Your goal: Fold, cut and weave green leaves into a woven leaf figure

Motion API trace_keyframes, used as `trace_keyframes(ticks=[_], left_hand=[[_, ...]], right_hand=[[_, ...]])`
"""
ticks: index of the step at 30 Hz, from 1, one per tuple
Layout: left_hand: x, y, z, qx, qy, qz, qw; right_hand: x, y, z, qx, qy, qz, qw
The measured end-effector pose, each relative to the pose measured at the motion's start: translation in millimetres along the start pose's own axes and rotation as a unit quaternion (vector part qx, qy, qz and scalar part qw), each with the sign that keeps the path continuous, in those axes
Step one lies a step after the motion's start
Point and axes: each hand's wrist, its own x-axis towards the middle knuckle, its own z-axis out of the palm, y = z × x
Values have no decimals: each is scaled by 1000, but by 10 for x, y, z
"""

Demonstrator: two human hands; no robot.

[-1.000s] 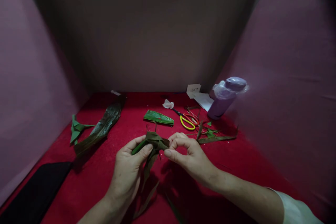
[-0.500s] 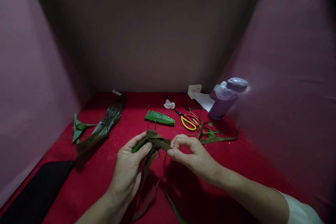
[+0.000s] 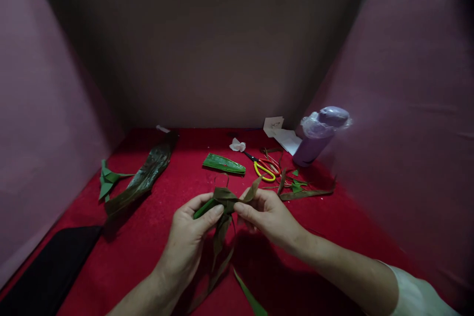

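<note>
Over the red cloth [image 3: 155,237], both hands work a folded leaf piece [image 3: 222,200] of brown and green strips. My left hand [image 3: 192,237] pinches its green left end between thumb and fingers. My right hand [image 3: 268,215] is closed on a brown strip end that sticks up beside the fold. Long leaf tails hang from the piece toward me.
A long dark leaf [image 3: 142,180] and a small folded green leaf [image 3: 107,180] lie at the left. A green leaf section [image 3: 224,164], yellow-and-red scissors [image 3: 264,169], leaf scraps [image 3: 299,190], paper slips [image 3: 283,136] and a tilted purple bottle [image 3: 318,136] lie behind. A black object [image 3: 48,269] sits front left.
My right hand moved in against the folded piece and now holds a brown strip end pointing up. The left hand kept its pinch and shifted slightly right.
</note>
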Motion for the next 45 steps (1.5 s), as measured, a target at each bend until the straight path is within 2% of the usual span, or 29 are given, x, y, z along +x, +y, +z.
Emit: trace_keyframes(ticks=[4,8,14,20,27,35,39,41,42,45], left_hand=[[-6,68,-25,55,-47,-15,997],[11,122,-69,90,-67,-40,993],[27,59,-73,102,-114,-28,988],[50,40,-47,81,-88,7,993],[72,5,-43,47,-51,8,998],[60,1,-38,47,-32,13,998],[48,19,-57,63,-49,13,997],[47,38,-71,74,-51,9,996],[47,46,-77,79,-49,6,996],[50,56,-80,95,-53,3,994]], right_hand=[[13,-8,-25,1,12,-16,1000],[-16,-51,-21,-34,25,-38,998],[-44,-21,9,-17,24,-29,999],[-32,-9,9,-33,37,4,999],[-40,-27,4,-13,6,12,1000],[-42,7,19,-22,15,3,1000],[-50,3,-2,-71,2,-1,997],[-62,-26,-33,-157,21,-47,986],[-70,-46,-51,-209,53,-95,972],[-94,-108,-98,-335,161,-268,889]])
